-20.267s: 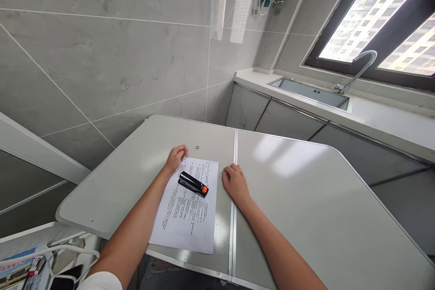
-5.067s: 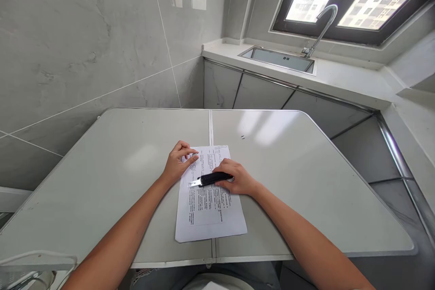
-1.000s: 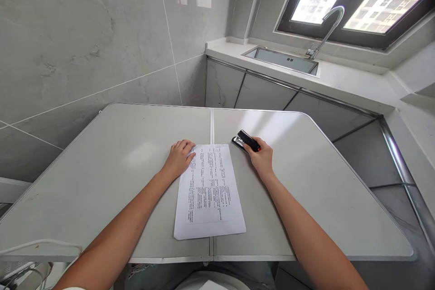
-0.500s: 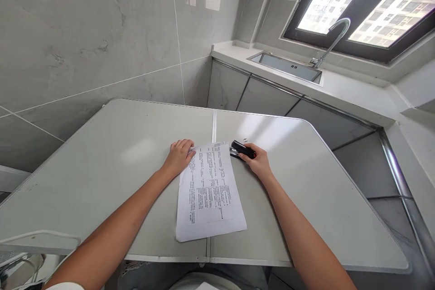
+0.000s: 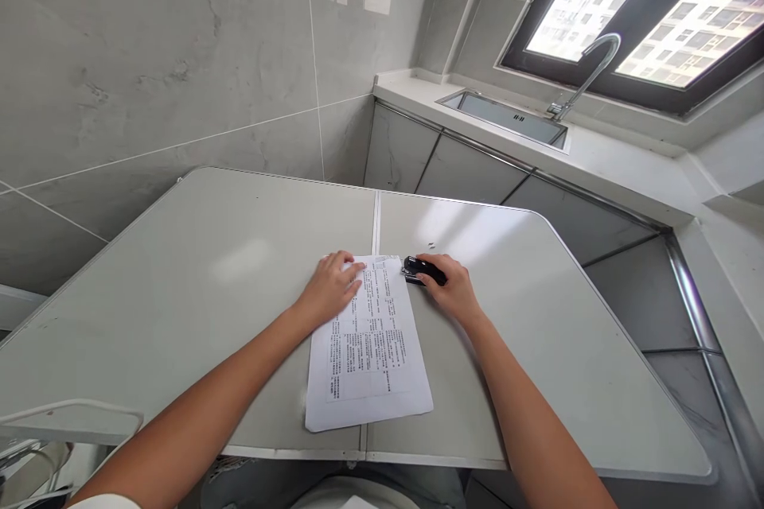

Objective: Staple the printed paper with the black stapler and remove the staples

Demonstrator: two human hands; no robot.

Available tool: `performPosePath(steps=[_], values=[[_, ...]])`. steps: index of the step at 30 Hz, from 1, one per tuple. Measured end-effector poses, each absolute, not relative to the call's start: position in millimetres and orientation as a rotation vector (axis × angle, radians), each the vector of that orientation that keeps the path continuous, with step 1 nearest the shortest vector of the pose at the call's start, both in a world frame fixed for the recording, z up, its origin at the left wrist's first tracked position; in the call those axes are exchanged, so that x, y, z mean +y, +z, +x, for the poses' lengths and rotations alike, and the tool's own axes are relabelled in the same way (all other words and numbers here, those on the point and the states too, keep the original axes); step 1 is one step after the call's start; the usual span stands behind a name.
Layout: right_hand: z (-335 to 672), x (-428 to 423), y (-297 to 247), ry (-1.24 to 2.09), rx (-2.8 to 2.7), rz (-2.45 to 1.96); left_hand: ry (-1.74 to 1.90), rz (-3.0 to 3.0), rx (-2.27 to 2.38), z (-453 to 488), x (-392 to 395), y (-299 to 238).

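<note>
A pale worktop (image 5: 555,350) fills the lower frame; upper right, a sink (image 5: 498,113) shows slots in its wall. Printed paper (image 5: 370,358) lies lower centre. The left hand (image 5: 330,286) rests loosely spread fingers on its upper left edge; the right hand (image 5: 452,286) has fingers wrapped round a black stapler (image 5: 425,268) by its upper right corner.

I am seeing the printed paper (image 5: 368,382) lying across the centre seam (image 5: 376,223) of the folding table (image 5: 537,366). The left hand (image 5: 331,286) is resting at its eleven o'clock; the stapler (image 5: 426,270) is sitting just beside its one-o'clock edge, inside the right hand (image 5: 454,288). Small bits (image 5: 430,245) are lying at the stapler's twelve. Beyond the table, at one o'clock, the sink (image 5: 507,118) is occupying the countertop (image 5: 614,163), with the faucet (image 5: 597,67) and window (image 5: 656,0) standing behind.
</note>
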State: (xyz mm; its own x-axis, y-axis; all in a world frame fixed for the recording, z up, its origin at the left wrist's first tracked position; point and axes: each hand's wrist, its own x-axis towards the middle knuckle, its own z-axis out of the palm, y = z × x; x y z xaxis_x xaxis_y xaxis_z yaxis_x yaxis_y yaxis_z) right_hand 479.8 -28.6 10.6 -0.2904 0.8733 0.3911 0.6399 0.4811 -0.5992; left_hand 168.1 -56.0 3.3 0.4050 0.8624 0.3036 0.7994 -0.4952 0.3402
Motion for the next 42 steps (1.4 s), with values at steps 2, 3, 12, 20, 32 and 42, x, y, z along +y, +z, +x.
performPosePath(steps=[2, 3, 12, 20, 32, 42], values=[[474, -31, 11, 0.360, -2.075, -1.222, 0.553, 2.611, 1.363, 184, -68, 3], [472, -32, 12, 0.347, -2.095, -1.204, 0.496, 2.653, 1.303, 191, -74, 3], [462, -40, 9, 0.333, -2.135, -1.090, 0.350, 2.716, 1.048, 199, -89, 6], [456, -41, 7, 0.310, -2.115, -1.100, 0.291, 2.714, 1.021, 199, -90, 9], [449, -42, 4, 0.233, -2.193, -1.149, 0.349, 2.677, 1.018, 198, -90, 7], [446, -43, 5, 0.204, -2.208, -1.164, 0.334, 2.679, 1.017, 198, -91, 5]])
